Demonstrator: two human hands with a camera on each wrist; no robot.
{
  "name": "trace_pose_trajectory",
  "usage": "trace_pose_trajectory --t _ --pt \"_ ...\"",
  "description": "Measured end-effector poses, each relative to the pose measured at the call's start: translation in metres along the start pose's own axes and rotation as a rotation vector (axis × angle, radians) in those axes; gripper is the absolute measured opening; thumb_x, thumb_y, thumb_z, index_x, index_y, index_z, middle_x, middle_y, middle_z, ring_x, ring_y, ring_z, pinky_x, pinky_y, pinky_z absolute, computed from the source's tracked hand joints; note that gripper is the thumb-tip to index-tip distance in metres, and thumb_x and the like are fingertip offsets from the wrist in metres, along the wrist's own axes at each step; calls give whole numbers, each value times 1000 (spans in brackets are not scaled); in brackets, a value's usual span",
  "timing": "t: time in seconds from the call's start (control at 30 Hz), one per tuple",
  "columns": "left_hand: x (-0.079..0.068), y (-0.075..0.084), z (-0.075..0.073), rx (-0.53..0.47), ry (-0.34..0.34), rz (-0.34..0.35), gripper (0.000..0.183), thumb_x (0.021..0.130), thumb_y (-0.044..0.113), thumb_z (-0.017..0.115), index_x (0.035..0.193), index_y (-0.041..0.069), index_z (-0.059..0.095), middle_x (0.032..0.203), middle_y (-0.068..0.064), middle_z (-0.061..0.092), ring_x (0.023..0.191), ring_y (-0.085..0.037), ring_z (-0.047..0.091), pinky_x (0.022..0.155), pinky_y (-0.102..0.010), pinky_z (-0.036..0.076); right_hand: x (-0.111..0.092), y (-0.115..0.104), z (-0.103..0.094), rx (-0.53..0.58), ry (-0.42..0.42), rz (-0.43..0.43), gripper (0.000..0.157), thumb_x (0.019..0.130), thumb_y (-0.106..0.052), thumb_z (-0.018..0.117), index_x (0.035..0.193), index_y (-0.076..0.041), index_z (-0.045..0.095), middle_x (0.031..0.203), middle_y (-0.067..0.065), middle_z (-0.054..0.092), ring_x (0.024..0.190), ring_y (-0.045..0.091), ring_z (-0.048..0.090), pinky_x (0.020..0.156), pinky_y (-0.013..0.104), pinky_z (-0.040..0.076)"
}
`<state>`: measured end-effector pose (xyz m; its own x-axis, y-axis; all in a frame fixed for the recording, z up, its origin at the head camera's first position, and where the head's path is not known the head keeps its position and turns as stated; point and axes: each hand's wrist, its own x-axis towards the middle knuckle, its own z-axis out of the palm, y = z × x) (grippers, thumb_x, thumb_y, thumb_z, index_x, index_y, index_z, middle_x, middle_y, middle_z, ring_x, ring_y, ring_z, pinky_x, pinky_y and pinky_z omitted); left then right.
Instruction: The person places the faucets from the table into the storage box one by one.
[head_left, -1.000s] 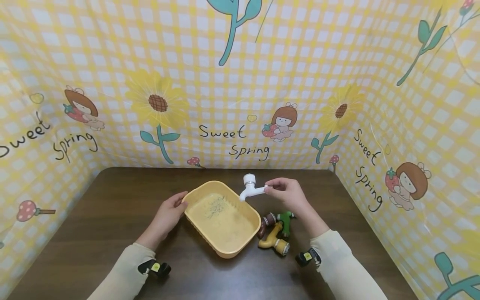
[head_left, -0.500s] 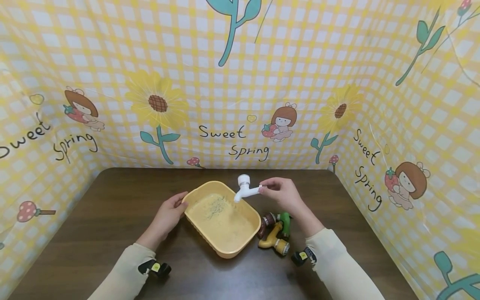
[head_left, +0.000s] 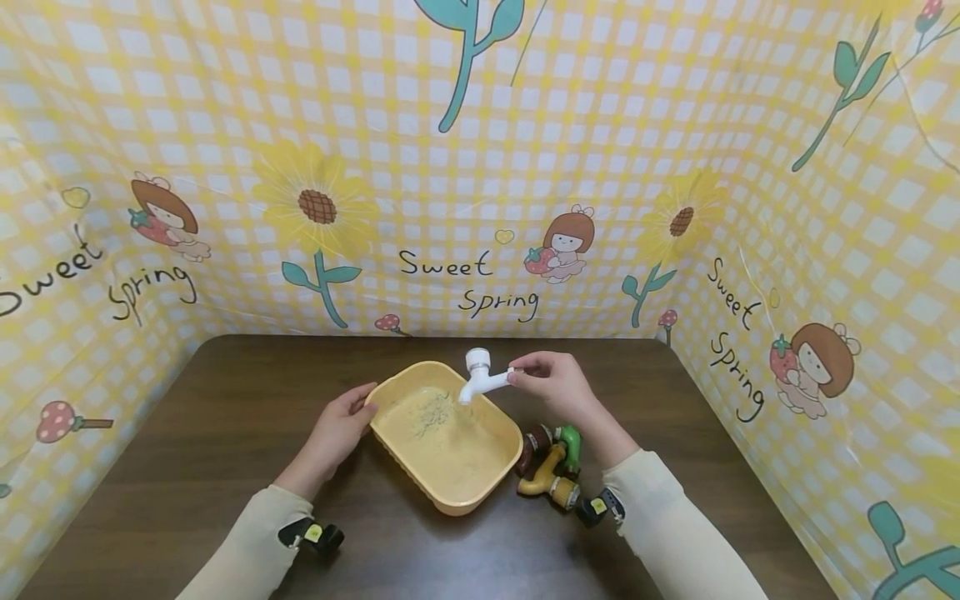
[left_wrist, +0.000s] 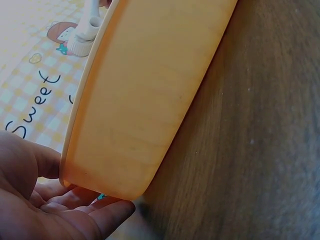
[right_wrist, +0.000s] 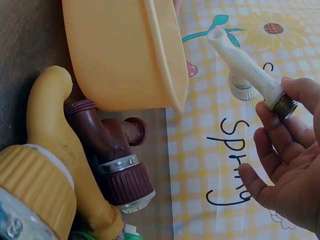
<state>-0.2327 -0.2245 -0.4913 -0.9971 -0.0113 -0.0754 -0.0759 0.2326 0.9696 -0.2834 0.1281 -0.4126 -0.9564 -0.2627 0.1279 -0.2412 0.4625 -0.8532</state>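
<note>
A yellow plastic basin (head_left: pixel 472 471) sits at the middle of the table. My left hand (head_left: pixel 335 433) grips its left corner, thumb over the rim and fingers against the outer wall, as the left wrist view shows. Thumb and fingers of my right hand (head_left: pixel 558 385) pinch a white plastic tap (head_left: pixel 487 383) by its threaded end. In the head view the tap's spout overlaps the basin's far right side, with its ridged knob upward. Under the right forearm lie a yellow tap (head_left: pixel 542 479), a maroon tap (right_wrist: pixel 115 145) and a green tap (head_left: pixel 572 446), bunched beside the basin.
The dark wood table (head_left: pixel 165 483) ends at a yellow checked cloth (head_left: pixel 450 192) that hangs behind and along both sides. Dark squiggly marks (head_left: pixel 433 414) show on the basin's floor. A small black camera sits on each wrist.
My right hand has carried the white tap leftward, from beside the basin's rim to over its far right part. The left hand and the basin have stayed in place.
</note>
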Motion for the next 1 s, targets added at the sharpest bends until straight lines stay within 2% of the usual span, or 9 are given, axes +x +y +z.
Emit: trace_pose_trajectory --t 0.3,0.57,1.0 --pt "0 -1 -1 0 -6 2 50 110 11 46 156 -4 35 153 -28 46 137 -38 52 107 -41 50 4 -2 5 17 -29 2 23 89 -30 83 104 -14 79 97 1 76 89 18 67 76 31 58" --pt "0 -1 -1 5 -5 6 51 110 12 46 156 -4 34 154 -28 45 137 -39 52 108 -45 49 7 -3 11 12 -47 8 20 89 -31 82 103 -17 79 96 0 74 88 19 66 76 33 58" --pt "1 -2 -2 12 0 4 50 109 13 47 156 -3 37 153 -26 48 135 -37 54 107 -44 49 11 -10 24 26 -58 -13 18 89 -27 82 103 -14 79 92 1 73 84 18 65 76 31 57"
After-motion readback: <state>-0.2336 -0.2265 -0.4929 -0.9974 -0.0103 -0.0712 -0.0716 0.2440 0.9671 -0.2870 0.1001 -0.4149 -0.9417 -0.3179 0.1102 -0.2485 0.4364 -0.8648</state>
